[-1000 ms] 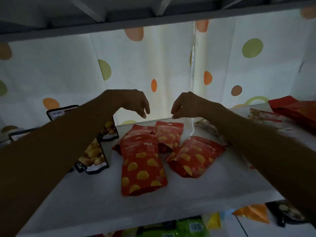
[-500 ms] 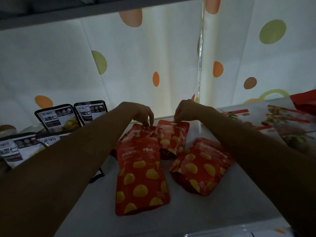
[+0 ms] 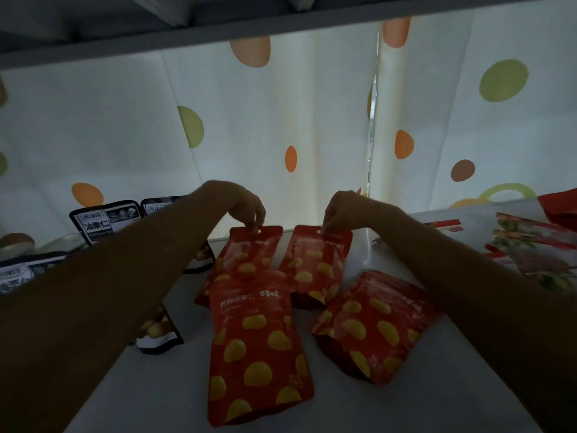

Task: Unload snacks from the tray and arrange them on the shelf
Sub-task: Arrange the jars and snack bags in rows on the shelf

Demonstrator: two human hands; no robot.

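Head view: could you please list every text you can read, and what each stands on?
"油栗仁": white label on the black-edged snack pouch standing at left.
White print on the front red yellow-spotted foil pouch: too blurred to read.
Labels on the other black-edged pouches and right-hand printed packets: blurred.

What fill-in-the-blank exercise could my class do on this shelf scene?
The spotted pouches on the shelf number ____.
The left hand and the right hand each pinch one pouch by its ____ edge.
The black pouches lie to the ____ of the spotted ones.
Missing words: four; top; left.
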